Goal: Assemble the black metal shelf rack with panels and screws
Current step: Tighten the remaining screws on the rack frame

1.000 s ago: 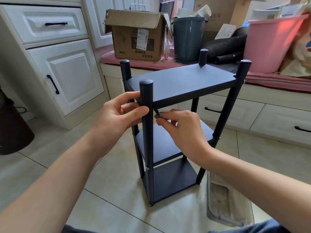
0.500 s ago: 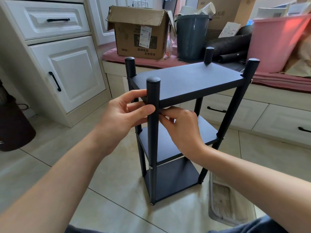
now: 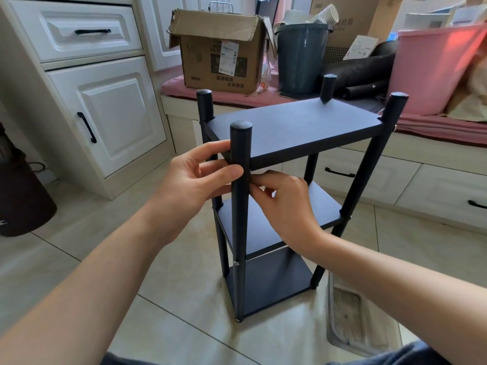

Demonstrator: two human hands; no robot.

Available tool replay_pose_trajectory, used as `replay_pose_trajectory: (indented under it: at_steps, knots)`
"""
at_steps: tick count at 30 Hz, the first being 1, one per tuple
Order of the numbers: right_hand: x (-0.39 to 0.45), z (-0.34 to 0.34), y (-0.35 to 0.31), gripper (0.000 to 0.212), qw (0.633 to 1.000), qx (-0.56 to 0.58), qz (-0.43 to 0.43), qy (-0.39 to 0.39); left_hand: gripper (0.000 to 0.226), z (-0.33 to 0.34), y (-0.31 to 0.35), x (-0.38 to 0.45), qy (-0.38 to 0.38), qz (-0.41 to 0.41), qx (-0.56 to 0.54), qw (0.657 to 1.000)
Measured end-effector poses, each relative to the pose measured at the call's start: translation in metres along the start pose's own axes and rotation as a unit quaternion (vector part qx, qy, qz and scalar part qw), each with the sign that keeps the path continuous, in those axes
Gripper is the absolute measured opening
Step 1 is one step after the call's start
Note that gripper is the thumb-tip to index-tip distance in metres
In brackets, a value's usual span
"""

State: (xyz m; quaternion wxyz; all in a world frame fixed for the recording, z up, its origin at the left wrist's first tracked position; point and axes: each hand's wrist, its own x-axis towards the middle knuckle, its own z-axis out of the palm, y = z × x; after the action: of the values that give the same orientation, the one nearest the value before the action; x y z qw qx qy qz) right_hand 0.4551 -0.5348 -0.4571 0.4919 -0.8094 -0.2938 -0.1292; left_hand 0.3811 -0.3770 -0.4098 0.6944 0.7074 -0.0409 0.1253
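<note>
The black shelf rack stands upright on the tiled floor with a top panel (image 3: 295, 127), a middle panel (image 3: 266, 227) and a bottom panel (image 3: 276, 280) between four round posts. My left hand (image 3: 195, 180) grips the near front post (image 3: 241, 233) just below the top panel, thumb in front and fingers behind. My right hand (image 3: 284, 204) pinches its fingertips together against the same post from the right, under the top panel's edge; the small dark piece it pinches is hidden by the fingers. A silver screw head (image 3: 237, 263) shows lower on that post.
A white cabinet (image 3: 105, 114) stands on the left with a dark bag (image 3: 21, 193) beside it. On the bench behind the rack sit a cardboard box (image 3: 218, 56), a grey bucket (image 3: 300, 54) and a pink tub (image 3: 434, 67). A clear plastic tray (image 3: 347, 312) lies on the floor at right.
My right hand has moved up and left, bringing the small dark piece it pinched against the front post under the top panel. My left hand stays on the post.
</note>
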Motion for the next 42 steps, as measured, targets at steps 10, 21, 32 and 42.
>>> replay_pose_trajectory:
  at_steps: [10,21,32,42]
  knots:
    - [-0.025,-0.055,-0.007,0.012,0.999,0.010,-0.008,-0.047,0.051,0.001,0.007,-0.005,-0.003,-0.017,0.021,1.000]
    - [-0.013,-0.090,-0.028,0.017,0.993,0.074,0.033,0.090,0.075,0.006,0.010,-0.012,0.006,-0.022,0.095,0.995]
    - [0.008,-0.071,-0.023,0.017,0.999,-0.023,-0.019,0.044,0.067,0.030,0.009,-0.009,0.092,0.025,0.098,0.991]
    - [0.040,-0.069,0.001,0.015,0.997,0.014,0.031,0.066,0.080,0.087,-0.006,0.000,0.197,0.057,0.152,0.967]
